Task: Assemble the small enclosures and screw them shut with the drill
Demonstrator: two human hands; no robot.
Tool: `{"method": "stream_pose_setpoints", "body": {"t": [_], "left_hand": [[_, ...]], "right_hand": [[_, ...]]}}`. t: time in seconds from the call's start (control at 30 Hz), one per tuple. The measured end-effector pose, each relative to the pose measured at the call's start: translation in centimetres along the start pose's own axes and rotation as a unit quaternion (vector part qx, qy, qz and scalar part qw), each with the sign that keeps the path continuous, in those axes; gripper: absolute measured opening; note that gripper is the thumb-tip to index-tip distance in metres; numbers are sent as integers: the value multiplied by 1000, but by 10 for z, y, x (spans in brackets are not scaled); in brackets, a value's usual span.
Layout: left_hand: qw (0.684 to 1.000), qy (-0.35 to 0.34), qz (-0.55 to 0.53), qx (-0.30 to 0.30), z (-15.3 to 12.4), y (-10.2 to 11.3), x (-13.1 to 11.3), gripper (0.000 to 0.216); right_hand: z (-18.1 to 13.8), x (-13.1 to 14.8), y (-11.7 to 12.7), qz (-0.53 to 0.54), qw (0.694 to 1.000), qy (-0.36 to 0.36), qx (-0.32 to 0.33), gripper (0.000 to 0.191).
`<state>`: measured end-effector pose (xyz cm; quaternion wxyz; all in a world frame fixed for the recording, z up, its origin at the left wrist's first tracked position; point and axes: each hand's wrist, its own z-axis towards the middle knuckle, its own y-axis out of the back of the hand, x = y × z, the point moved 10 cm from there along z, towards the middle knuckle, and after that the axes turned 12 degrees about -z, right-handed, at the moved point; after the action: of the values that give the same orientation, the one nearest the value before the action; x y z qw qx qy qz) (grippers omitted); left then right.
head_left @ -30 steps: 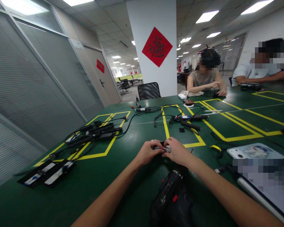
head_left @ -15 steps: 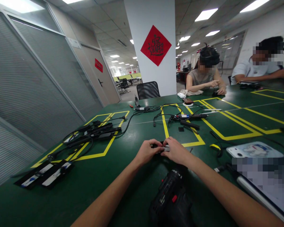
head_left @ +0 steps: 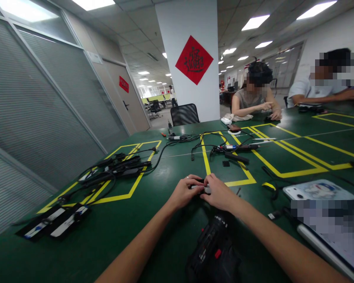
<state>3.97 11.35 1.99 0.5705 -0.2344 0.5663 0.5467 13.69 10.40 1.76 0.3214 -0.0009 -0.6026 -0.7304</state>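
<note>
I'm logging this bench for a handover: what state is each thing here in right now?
left hand: grip shut on the small grey part.
right hand: grip shut on the same part.
small grey part: pinched between both hands.
black device: lying on the green table, untouched.
phone: face down, camera side up.
cable bundle: lying tangled, untouched.
office chair: nobody in it.
door: shut.

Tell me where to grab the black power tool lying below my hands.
I'd grip the black power tool around its thick body, by the red button, from above, fingers down its two long sides. It lies flat on the table, lengthwise toward you, both sides open. Your left hand and right hand both pinch a small part, so free one first.
</note>
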Motion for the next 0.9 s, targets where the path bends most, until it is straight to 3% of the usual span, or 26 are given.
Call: {"method": "stream_pose_setpoints", "body": {"t": [0.57, 0.7, 0.9], "left_hand": [[999, 14, -48, -11, 1, -1, 8, 15], [999, 12, -53, 0, 3, -2, 7, 16], [998, 15, -56, 16, 4, -3, 6, 19]], "right_hand": [[-3, 21, 9, -172, 984, 5, -33, 28], [-2, 22, 10, -174, 984, 9, -29, 24], [2, 11, -1, -117, 991, 51, 33, 38]]}}
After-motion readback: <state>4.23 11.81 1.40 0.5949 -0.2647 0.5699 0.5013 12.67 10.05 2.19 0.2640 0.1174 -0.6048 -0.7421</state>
